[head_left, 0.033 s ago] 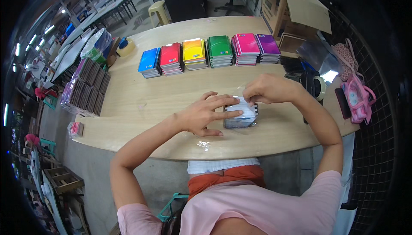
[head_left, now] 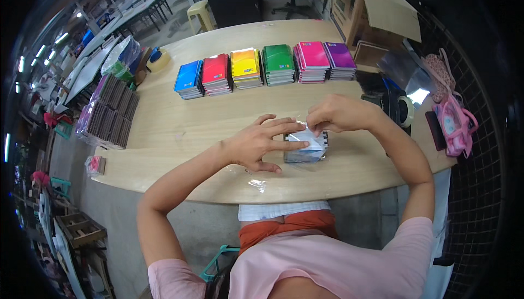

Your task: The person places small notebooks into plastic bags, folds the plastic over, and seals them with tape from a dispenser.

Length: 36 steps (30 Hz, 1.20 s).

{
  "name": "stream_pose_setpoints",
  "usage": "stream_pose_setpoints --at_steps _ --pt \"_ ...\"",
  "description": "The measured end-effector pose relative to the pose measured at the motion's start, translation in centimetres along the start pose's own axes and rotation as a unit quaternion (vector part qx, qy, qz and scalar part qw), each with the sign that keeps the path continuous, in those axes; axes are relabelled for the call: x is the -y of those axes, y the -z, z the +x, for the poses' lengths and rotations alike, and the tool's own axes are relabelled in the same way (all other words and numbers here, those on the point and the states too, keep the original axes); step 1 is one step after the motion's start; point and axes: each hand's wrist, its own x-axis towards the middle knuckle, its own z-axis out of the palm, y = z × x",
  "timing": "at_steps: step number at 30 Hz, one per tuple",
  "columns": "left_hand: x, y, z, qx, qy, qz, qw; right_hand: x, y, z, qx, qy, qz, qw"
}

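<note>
A small stack of spiral notebooks (head_left: 305,156) in clear plastic lies on the table before me, its top face whitish. My left hand (head_left: 261,141) is open, with fingers spread and their tips resting on top of the stack. Over the stack's far right corner my right hand (head_left: 333,116) is closed in a pinch on the clear plastic wrap (head_left: 313,129); its fingertips partly hide the spot. Across the table stand notebook stacks in a row: blue (head_left: 189,77), red (head_left: 216,70), yellow (head_left: 245,65), green (head_left: 279,61), pink (head_left: 312,57) and purple (head_left: 339,57).
Wrapped notebook stacks (head_left: 109,114) stand at the left edge, near a small pink packet (head_left: 96,165). A tape roll (head_left: 158,60) sits at the far left. On the right are a tape dispenser (head_left: 405,111), a pink pouch (head_left: 457,127) and an open carton (head_left: 376,18). A plastic scrap (head_left: 257,185) lies near the front edge.
</note>
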Motion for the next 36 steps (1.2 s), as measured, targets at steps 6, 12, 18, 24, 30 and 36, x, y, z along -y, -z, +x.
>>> stream_pose_setpoints --at_steps 6,12,18,24,30,36 --pt "0.9 -0.4 0.2 0.009 -0.007 -0.059 0.998 -1.1 -1.3 1.0 -0.056 0.015 0.037 0.998" --pt "1.2 -1.2 0.1 0.019 0.006 -0.089 0.996 -1.4 -1.8 1.6 -0.109 0.058 -0.032 0.992" --pt "1.1 -1.2 0.2 0.003 0.004 -0.100 0.995 -1.3 -2.5 1.7 -0.112 0.038 -0.014 0.993" --pt "0.8 -1.3 0.8 -0.016 -0.006 -0.115 0.993 -3.0 -6.2 -0.5 -0.233 -0.041 0.132 0.963" --pt "-1.1 -1.8 0.4 -0.023 0.045 -0.067 0.996 -3.4 -8.4 -0.6 -0.235 -0.142 0.355 0.894" --pt "-1.7 -5.2 0.7 -0.247 0.124 -0.201 0.940 -3.8 -8.5 -0.4 -0.231 -0.140 0.378 0.885"
